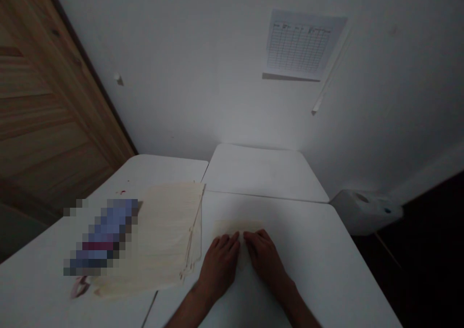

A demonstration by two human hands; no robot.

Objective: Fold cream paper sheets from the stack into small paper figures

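Note:
My left hand (219, 260) rests on a thin cream cloth (237, 224) that lies on the white table (300, 250). Its fingers are bent and close together, their tips on the fabric. Beside it, my right hand (266, 258) is curled in much the same way, thumb and fingers drawn in at the cloth. Only a narrow gap parts the two sets of fingertips. Much of the cloth is covered by the hands, and its pale edges are faint against the table. To the left lies a larger stack of cream cloth (168, 241), with thin cords or loose edges along its right side.
A blurred-out blue object (112, 231) lies on the stack's left part, near a pinkish loop (79, 286). Beyond the table rises a white wall with a printed sheet (300, 45). A wooden door (65, 91) stands left; a white box (369, 209) is at right.

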